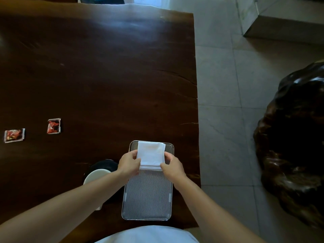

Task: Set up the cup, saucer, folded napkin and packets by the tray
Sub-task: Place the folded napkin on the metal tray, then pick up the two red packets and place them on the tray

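A white folded napkin (151,154) lies on the far end of a ribbed metal tray (147,199) near the table's front edge. My left hand (129,163) grips the napkin's left side and my right hand (171,167) grips its right side. Left of the tray, a white cup (95,176) sits on a dark saucer (103,165), partly hidden by my left forearm. Two red packets (54,126) (14,135) lie far to the left on the table.
The dark wooden table (105,76) ends at its right edge just beyond the tray, with pale floor tiles (228,120) past it. A dark carved wooden stool (294,146) stands on the floor at right. A pale stone block (284,20) sits at the far right.
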A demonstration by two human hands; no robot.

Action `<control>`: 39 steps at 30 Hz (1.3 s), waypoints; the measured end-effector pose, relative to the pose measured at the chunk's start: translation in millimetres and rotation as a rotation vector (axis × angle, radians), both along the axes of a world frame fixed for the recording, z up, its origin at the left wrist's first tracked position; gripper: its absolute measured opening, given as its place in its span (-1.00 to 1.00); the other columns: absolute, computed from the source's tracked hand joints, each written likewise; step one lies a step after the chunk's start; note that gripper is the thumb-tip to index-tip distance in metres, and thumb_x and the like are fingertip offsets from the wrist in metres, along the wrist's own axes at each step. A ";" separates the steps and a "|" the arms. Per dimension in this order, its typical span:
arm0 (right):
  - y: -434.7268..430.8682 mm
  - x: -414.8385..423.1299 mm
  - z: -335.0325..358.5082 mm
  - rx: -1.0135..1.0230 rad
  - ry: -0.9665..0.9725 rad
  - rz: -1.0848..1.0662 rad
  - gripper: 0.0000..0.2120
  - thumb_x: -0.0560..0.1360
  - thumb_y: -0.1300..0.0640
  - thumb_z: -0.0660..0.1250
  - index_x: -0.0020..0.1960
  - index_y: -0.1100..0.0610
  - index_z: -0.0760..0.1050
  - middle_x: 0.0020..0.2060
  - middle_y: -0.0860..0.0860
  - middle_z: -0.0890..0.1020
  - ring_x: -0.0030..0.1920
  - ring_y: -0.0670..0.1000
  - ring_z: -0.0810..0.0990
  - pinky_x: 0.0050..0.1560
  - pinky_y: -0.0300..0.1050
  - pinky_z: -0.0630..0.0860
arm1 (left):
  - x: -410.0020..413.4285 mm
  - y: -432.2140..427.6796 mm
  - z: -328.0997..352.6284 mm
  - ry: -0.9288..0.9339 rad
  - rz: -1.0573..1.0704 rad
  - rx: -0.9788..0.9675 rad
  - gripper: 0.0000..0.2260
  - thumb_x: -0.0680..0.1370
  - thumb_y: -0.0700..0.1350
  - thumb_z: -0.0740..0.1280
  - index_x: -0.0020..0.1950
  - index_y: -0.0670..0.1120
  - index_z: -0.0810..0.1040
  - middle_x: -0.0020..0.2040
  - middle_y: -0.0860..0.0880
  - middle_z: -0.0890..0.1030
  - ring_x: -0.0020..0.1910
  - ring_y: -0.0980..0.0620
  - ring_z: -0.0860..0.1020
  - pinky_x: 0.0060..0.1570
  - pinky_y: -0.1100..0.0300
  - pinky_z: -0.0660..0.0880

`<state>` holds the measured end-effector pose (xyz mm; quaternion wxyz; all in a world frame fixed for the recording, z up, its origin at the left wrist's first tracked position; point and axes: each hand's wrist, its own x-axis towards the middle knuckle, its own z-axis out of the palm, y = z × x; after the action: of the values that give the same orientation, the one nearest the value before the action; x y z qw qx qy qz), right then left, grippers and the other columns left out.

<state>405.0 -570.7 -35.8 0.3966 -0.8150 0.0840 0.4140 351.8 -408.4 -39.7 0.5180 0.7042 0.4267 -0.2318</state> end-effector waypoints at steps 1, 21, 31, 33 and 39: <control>-0.1 0.6 -0.2 -0.008 -0.002 0.000 -0.43 0.57 0.29 0.27 0.54 0.04 0.28 0.39 0.05 0.50 0.11 -0.09 0.56 -0.11 -0.29 0.55 | 0.5 0.0 0.4 0.000 -0.008 0.005 -0.62 0.62 -0.26 0.18 0.39 0.01 0.52 -0.02 -0.06 0.68 -0.06 -0.18 0.68 -0.15 -0.07 0.66; -14.0 -4.2 13.3 0.057 0.071 -0.056 -0.36 0.56 0.41 0.23 0.57 0.03 0.22 0.49 0.01 0.40 0.47 0.09 0.38 0.36 0.08 0.49 | -27.4 23.4 21.8 -0.060 0.025 -0.195 -0.50 0.60 -0.33 0.22 0.55 -0.14 0.30 0.32 -0.13 0.52 0.23 -0.10 0.55 0.11 -0.01 0.62; 35.4 -0.1 39.3 -0.134 -0.298 0.077 -0.67 0.57 0.25 0.23 0.32 0.12 0.50 0.16 0.08 0.61 0.02 0.04 0.62 -0.05 -0.07 0.60 | -76.0 68.3 51.5 -0.123 0.008 -0.006 -0.74 0.60 -0.18 0.29 0.29 -0.06 0.53 0.11 -0.07 0.63 -0.12 0.01 0.66 -0.35 0.21 0.54; 54.8 -7.8 42.1 -0.108 -0.304 0.137 -0.71 0.57 0.23 0.23 0.26 0.12 0.54 0.09 0.08 0.64 -0.08 0.04 0.65 -0.06 -0.03 0.63 | -86.5 82.7 56.9 -0.132 -0.016 0.102 -0.81 0.59 -0.13 0.30 0.19 -0.03 0.54 0.05 -0.04 0.64 -0.15 0.03 0.67 -0.36 0.21 0.53; 122.1 -33.1 46.4 -0.006 -0.323 0.342 -0.78 0.55 0.21 0.27 0.15 0.13 0.60 -0.05 0.04 0.67 -0.12 -0.01 0.61 -0.24 -0.20 0.47 | -117.7 135.0 72.1 -0.111 -0.072 0.384 -0.90 0.56 -0.04 0.33 0.05 -0.01 0.56 -0.05 0.01 0.65 -0.12 0.04 0.63 -0.12 0.12 0.59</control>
<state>371.8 -448.6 10.6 0.3265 -0.8742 -0.1183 0.3393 234.1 -273.4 32.4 0.3884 0.8165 0.4084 -0.1251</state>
